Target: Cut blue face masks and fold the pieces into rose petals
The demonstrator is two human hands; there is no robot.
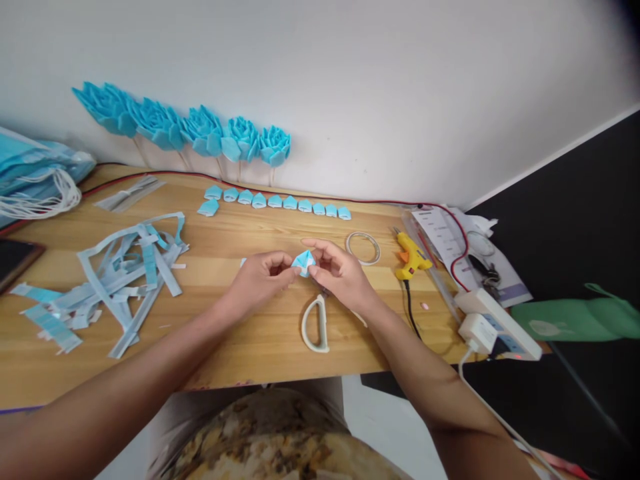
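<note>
My left hand and my right hand meet over the middle of the wooden table, both pinching a small folded blue fabric piece between fingertips. Just in front of my right hand lie white-handled scissors. A row of several similar folded blue pieces sits further back near the wall. Blue fabric flowers on sticks lean against the wall behind them.
A heap of cut blue and white strips lies at the left, with a pile of face masks beyond. A tape ring, a yellow glue gun, papers and a white power strip occupy the right.
</note>
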